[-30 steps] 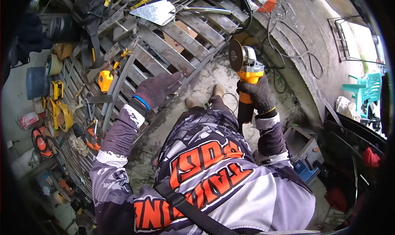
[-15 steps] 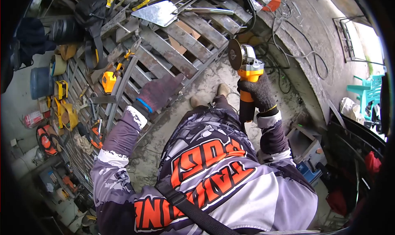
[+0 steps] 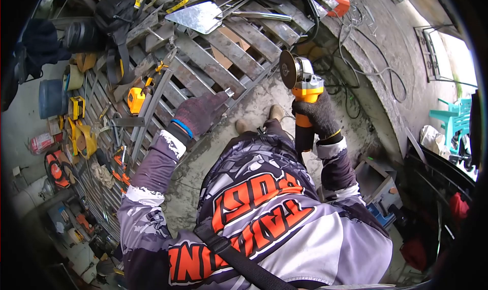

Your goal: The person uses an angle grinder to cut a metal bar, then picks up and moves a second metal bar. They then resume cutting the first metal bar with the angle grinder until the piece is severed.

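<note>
My right hand (image 3: 320, 115), in a dark knit glove, is wrapped round the yellow-and-black body of an angle grinder (image 3: 308, 92). Its disc (image 3: 288, 69) points up and to the left, away from my body. My gloved left hand (image 3: 197, 113), with a blue band at the wrist, is held over the near edge of a slatted metal bench (image 3: 223, 76). Between its fingertips a small shiny metal piece (image 3: 229, 92) sticks out; the rest of it is hidden by the glove.
A trowel-shaped metal plate (image 3: 195, 17) lies on the slats at the back. A yellow tape measure (image 3: 135, 100) sits left of my left hand. Cables (image 3: 366, 69) trail over the concrete to the right. A teal chair (image 3: 452, 117) stands far right.
The small metal piece shows more clearly at my left fingertips, and that hand has turned slightly. The grinder has shifted a little to the left; my right hand keeps its hold.
</note>
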Motion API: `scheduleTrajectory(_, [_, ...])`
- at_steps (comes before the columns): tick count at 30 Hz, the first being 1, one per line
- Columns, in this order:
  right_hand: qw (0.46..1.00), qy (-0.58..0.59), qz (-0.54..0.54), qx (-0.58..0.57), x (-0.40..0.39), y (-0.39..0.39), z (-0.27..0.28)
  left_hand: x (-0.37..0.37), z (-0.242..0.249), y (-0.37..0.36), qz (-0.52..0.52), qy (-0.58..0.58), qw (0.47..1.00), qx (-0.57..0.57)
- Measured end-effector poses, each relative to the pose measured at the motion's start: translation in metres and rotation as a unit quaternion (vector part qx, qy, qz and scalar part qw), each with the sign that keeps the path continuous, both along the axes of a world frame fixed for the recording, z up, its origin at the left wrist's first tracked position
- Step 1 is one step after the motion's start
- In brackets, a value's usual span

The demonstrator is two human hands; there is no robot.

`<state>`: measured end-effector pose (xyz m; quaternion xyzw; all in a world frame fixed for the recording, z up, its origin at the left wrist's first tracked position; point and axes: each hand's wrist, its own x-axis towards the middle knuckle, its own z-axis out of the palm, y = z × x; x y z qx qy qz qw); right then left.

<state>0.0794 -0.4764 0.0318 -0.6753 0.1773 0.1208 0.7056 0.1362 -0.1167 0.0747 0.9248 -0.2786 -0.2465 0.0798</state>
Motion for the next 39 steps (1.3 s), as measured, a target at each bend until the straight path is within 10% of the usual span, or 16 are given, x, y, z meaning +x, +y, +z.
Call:
scheduleTrajectory(13, [1.000,0.029,0.000,0.013,0.001,-0.008,-0.008,0.014,0.029,-0.022,0.031,0.128,0.988,0.086])
scheduleTrajectory(39, [0.991,-0.104,0.083,-0.006,0.061,0.049,0.019,-0.006,-0.021,-0.011,0.026,-0.017,0.999,-0.015])
